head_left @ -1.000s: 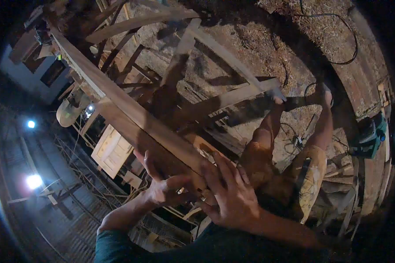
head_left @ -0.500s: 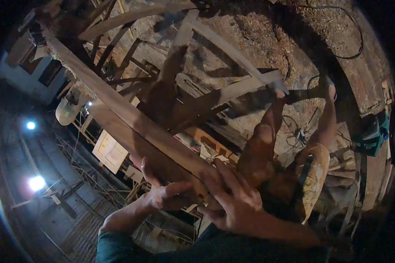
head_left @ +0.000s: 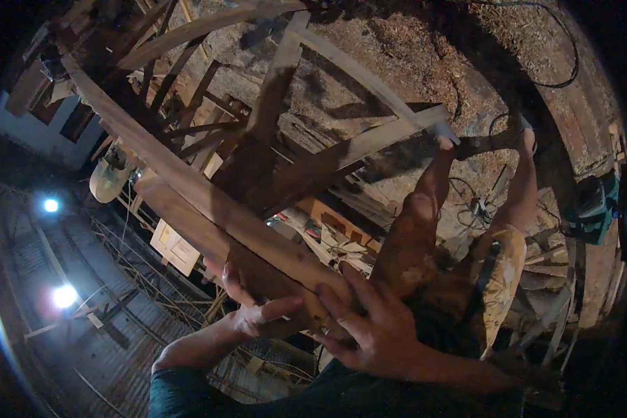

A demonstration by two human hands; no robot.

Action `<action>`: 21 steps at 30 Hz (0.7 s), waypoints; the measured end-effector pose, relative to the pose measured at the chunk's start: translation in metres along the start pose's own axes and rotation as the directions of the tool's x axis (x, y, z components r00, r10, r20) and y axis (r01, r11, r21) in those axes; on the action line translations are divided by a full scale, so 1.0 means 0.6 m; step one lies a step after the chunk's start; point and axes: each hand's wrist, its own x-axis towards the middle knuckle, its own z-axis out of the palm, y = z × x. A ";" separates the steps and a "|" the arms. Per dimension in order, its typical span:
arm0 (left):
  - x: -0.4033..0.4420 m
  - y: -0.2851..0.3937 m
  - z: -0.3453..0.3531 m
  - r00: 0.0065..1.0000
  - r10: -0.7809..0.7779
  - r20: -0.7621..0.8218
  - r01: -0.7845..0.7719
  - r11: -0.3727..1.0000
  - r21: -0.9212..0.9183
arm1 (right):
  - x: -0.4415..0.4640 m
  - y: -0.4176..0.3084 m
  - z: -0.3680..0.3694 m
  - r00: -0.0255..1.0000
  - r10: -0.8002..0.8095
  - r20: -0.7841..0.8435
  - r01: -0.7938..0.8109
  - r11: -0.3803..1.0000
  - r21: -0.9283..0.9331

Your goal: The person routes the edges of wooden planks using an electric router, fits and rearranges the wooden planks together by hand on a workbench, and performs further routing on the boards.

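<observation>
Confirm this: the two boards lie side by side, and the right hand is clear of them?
Not quite: the right hand is on the boards, as the head view shows. They do lie side by side.

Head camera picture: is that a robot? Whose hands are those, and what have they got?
No robot! A person wears the camera on their head, and it looks down past their own hands. The left hand touches one long wooden board. The right hand lies over the end of another board right beside it. Those are the person's legs past the boards. Wood shavings cover part of the ground. The bright spots at the left are lamps.
</observation>
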 end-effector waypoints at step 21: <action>0.001 -0.001 -0.010 1.000 -0.007 0.021 0.008 0.998 -0.056 | -0.004 0.006 0.006 0.999 0.014 -0.047 -0.012 0.999 0.039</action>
